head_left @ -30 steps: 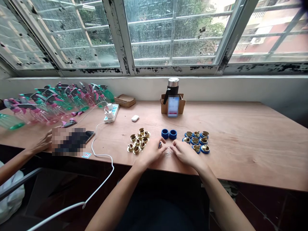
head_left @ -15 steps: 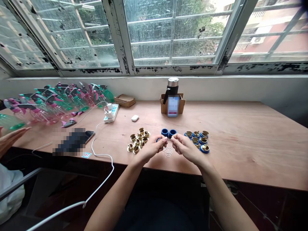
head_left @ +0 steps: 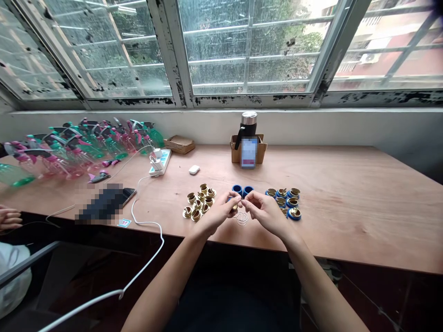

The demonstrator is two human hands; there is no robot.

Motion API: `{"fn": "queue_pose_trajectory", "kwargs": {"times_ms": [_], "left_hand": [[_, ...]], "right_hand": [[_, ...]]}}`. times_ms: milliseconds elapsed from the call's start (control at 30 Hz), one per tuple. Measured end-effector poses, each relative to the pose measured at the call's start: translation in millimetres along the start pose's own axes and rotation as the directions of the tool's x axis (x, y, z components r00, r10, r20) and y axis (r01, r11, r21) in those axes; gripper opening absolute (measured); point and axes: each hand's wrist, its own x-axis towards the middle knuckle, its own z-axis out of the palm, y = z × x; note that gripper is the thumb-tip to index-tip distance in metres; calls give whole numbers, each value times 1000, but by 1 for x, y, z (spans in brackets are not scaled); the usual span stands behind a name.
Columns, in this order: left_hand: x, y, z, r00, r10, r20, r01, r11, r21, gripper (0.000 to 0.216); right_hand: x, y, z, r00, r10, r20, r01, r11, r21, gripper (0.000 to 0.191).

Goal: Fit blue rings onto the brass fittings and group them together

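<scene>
My left hand is raised above the plywood table, its fingertips pinching a small blue-and-brass cap. My right hand faces it, with its fingers pinched close to that cap. Whatever those fingers hold is hidden. Below the hands lies a loose coil of thin silver wire. A cluster of brass fittings stands to the left, and brass fittings in blue rings stand to the right. Two blue rings sit just beyond my fingertips.
A co-worker's hand rests at the far left. Pink-and-green spray bottles lie beyond, near a power strip. A white cable, a blurred phone, an earbud case and a flask in a cardboard box are on the table.
My hands have risen from the table and come together, and the left now pinches the cap. The co-worker's hand has moved down to the table's left edge.
</scene>
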Motion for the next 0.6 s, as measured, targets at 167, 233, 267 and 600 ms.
{"fn": "queue_pose_trajectory", "kwargs": {"times_ms": [167,233,267,600], "left_hand": [[-3,2,-4,999,40,28,-39,998,-53,46],[-5,5,-5,994,90,65,-85,993,-80,51],[-6,7,-5,991,112,71,-106,991,-87,53],[-11,19,-7,970,184,160,-182,983,-26,56]], "right_hand": [[0,-1,-7,998,-17,-60,20,998,56,40],[-1,-4,-10,998,-29,-49,34,994,100,39],[-2,-6,-12,999,-36,-31,40,991,127,38],[-13,-25,-24,981,-104,166,50,953,298,35]]}}
